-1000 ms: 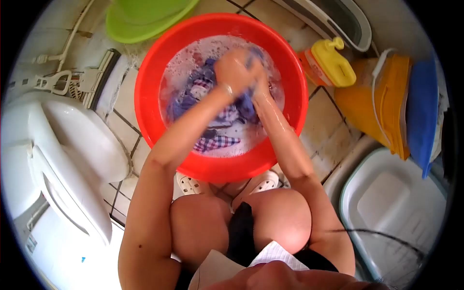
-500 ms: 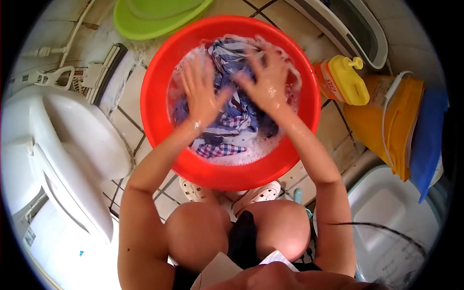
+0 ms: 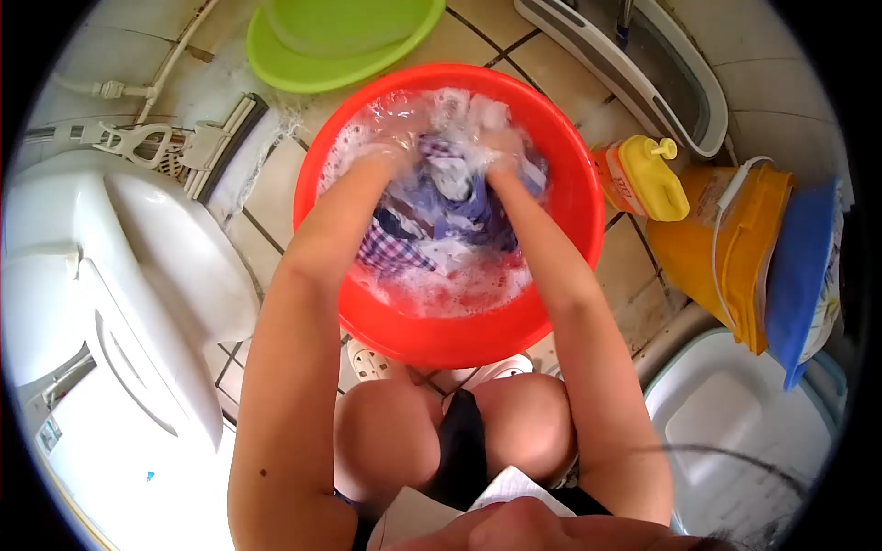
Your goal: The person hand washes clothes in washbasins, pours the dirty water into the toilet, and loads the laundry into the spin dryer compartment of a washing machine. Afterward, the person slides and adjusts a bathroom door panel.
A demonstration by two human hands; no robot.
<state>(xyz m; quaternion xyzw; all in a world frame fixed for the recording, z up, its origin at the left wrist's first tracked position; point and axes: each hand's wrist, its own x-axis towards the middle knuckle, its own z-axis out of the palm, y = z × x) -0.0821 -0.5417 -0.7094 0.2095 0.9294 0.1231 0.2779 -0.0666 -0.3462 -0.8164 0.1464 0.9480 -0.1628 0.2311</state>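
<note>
A red basin stands on the floor in front of my knees, holding sudsy water and wet laundry. The laundry is blue-purple cloth with a checked piece at the near left. My left hand is down in the foam at the far left side of the cloth, its fingers lost in suds and splash. Opposite it, my right hand reaches into the far right side of the laundry, blurred, with the fingers hidden. Whether either hand grips the cloth cannot be made out.
Beyond the basin lies a green basin. To the right are a yellow bottle, an orange bucket, a blue basin and a pale tub. A white toilet and a squeegee are on the left.
Both hands, spread above the laundry before, have gone down into the water at the basin's far side. The cloth has shifted and bunched, with more splashing. The view has tilted slightly.
</note>
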